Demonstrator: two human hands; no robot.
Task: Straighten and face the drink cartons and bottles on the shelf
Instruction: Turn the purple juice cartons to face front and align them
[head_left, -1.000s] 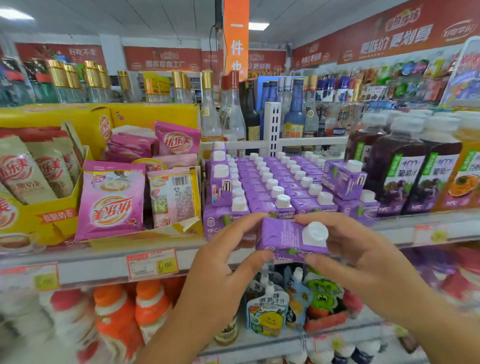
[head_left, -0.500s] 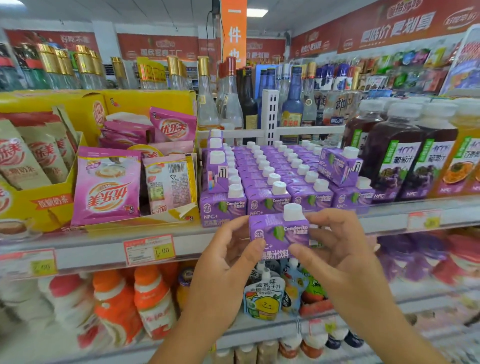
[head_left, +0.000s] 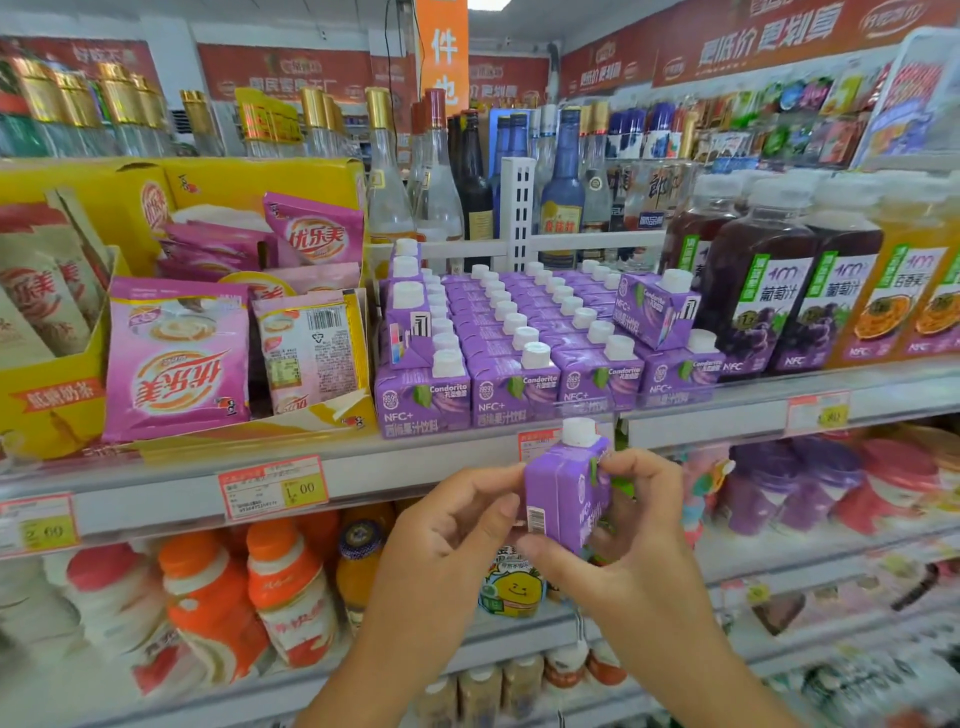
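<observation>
Shelf (head_left: 405, 480) edge, carton rows (head_left: 514, 395) just above the fingers (head_left: 641, 467). Right hand (head_left: 634, 525) grips one purple carton (head_left: 561, 493) upright, cap up, in front of the edge; left hand (head_left: 447, 530) pinches its left side, apparently lightly.

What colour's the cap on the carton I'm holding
White; the carton cap shows best in head view.

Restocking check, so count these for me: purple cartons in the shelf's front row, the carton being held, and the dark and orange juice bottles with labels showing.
Front-row purple cartons: 4
Held carton: 1
Dark juice bottles: 3
Orange juice bottles: 2
Total: 10
</observation>
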